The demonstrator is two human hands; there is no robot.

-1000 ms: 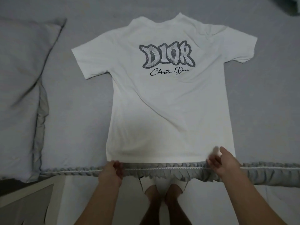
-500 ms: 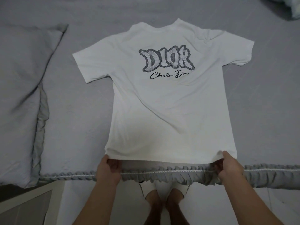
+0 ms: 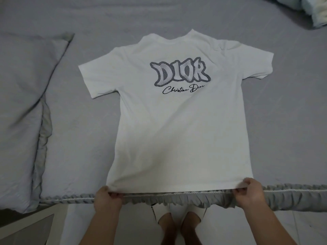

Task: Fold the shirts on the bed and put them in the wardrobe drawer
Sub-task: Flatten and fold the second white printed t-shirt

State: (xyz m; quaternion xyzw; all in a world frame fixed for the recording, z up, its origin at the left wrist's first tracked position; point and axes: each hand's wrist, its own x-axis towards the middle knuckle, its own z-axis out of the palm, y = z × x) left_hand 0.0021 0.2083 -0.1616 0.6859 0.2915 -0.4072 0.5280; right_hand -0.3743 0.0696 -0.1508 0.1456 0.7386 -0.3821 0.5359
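Gripping flat white cotton shirt (image 3: 177, 129) hem.

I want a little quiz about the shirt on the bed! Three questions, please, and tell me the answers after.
1. True or false: both hands pinch the shirt's bottom hem.
2. Which side of the shirt does the pillow lie on? A) the left B) the right C) on top of it
3. Fill in the gap: the sleeves are spread out flat, so the shirt is not yet ____.

Key
1. True: the left hand grips one hem corner and the right hand the other, at the edge of the bed.
2. A
3. folded
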